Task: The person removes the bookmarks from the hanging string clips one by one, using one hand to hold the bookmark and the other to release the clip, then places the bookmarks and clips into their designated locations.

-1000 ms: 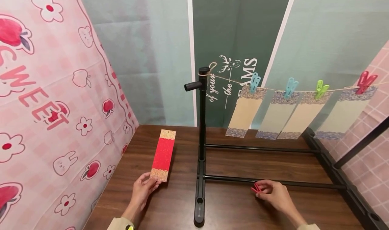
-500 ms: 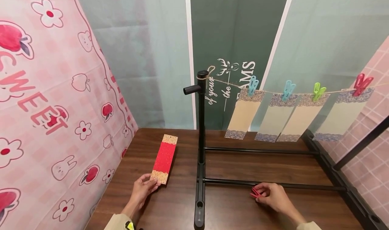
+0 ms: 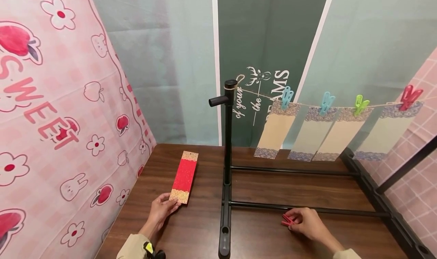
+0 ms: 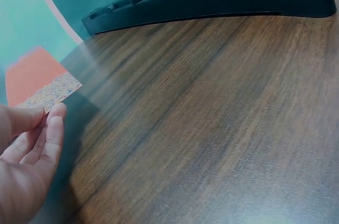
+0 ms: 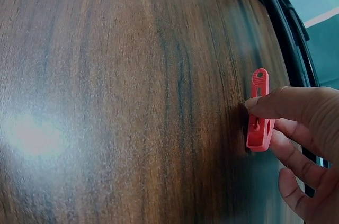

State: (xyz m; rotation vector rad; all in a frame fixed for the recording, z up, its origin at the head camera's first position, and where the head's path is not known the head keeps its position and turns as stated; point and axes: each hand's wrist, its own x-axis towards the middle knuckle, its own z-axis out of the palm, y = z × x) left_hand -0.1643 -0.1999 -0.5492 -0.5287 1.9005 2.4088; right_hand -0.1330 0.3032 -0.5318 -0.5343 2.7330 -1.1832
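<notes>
Red clothespin (image 5: 258,135) shifts slightly back from the near crossbar (image 3: 259,204) since 1 s ago, right hand (image 3: 308,221) with it. Right thumb and fingers pinch the pin; its 1 end pokes past the thumb. Left hand (image 3: 162,210) pinches the near end of 1 red card (image 3: 184,175), rest extending ahead of the fingertips. Black post (image 3: 228,137) stands between both grips. 4 pale cards (image 3: 275,129) hang beyond the right hand.

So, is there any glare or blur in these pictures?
Right wrist view: a bright glare spot at lower left on the table; left wrist view: a dark shadow beside the left hand, and the card's far edge looks blurry; head view: fairly even light.
</notes>
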